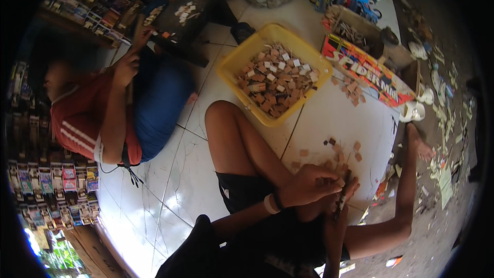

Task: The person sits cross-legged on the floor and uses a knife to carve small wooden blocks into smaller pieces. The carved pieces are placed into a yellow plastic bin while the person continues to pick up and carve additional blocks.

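Observation:
My left hand (315, 184), with a pale band at its wrist, is closed in a pinch beside the right hand. What its fingertips hold is too small to make out. My right hand (351, 189) is closed round a thin dark stick (342, 197) with pale spots, standing nearly upright. Just beyond both hands, small brown square pieces (337, 157) lie scattered on the white tiles. Farther off, a yellow basin (225, 70) holds a heap of brown square pieces, some with white faces.
An open printed carton (360, 69) stands right of the basin, with toy vehicles (350, 2) behind it. At the left another person (98, 113) sits working with a stick-like piece. Rows of small wooden toys (51, 185) line the left side. Scraps litter the ground (442, 159) at right.

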